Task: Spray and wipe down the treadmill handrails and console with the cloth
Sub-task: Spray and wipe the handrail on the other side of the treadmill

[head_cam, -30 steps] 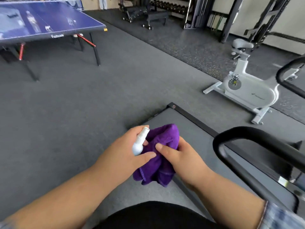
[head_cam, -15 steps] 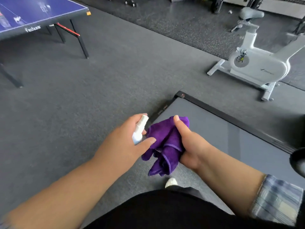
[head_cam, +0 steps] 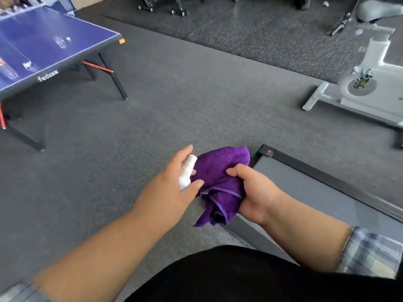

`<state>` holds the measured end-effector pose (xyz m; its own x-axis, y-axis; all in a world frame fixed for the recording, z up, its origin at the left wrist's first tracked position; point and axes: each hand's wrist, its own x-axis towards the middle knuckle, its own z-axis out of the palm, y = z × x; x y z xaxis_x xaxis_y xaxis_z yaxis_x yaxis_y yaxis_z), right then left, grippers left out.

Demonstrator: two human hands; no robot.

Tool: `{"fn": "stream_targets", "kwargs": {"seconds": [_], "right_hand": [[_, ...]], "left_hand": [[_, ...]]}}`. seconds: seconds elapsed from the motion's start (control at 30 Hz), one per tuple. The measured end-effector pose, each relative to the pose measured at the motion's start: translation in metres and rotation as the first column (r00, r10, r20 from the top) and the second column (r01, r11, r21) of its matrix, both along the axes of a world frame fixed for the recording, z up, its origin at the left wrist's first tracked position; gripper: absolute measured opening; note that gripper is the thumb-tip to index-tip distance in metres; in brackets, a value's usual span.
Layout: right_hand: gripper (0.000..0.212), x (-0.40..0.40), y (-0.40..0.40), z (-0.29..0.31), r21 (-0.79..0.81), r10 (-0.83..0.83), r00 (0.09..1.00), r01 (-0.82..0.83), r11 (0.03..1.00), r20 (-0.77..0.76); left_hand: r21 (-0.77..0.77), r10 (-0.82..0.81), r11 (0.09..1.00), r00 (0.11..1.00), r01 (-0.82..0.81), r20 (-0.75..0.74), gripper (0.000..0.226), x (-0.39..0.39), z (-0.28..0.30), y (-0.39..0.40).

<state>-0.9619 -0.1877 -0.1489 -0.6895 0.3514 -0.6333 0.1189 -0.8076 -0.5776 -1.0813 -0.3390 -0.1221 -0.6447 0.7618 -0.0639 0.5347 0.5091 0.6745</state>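
My left hand (head_cam: pixel 170 192) grips a small white spray bottle (head_cam: pixel 187 173), its nozzle turned toward a bunched purple cloth (head_cam: pixel 220 182). My right hand (head_cam: pixel 255 192) holds that cloth from the right side, thumb on top. Both hands hover over the grey floor beside the rear corner of the treadmill deck (head_cam: pixel 322 192), whose grey belt and black side rail run toward the lower right. The handrails and console are out of view.
A blue table-tennis table (head_cam: pixel 43 51) stands at the left. A white exercise bike (head_cam: pixel 370 83) sits at the right edge. Wheeled gym benches (head_cam: pixel 174 5) line the dark rubber mat at the back. Grey carpet lies between them.
The view has swung left and down, so the black handrail seen a second ago has left the frame. My right hand has regripped the cloth, its thumb now on top. The bottle stays beside the cloth.
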Motion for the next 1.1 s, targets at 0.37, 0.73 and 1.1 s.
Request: {"fn": "stream_targets", "kwargs": {"seconds": [0.37,0.73,1.1], "right_hand": [[0.032,-0.198,0.110,-0.016,0.278,-0.266,0.964,0.261,0.924,-0.022],[0.035,-0.353,0.204,-0.006,0.649,-0.564,0.800,0.321,0.690,0.205],[0.004,-0.352,0.353,-0.044,0.800,-0.769,0.530,0.250,0.545,0.357]], "left_hand": [[-0.002,-0.065,0.998,0.997,0.065,-0.029,0.058,-0.229,-0.019,0.110],[-0.133,-0.615,0.786,0.785,0.604,-0.070,0.058,-0.442,-0.011,0.295],[-0.270,-0.838,0.539,0.538,0.798,-0.085,0.056,-0.486,-0.042,0.514]]}}
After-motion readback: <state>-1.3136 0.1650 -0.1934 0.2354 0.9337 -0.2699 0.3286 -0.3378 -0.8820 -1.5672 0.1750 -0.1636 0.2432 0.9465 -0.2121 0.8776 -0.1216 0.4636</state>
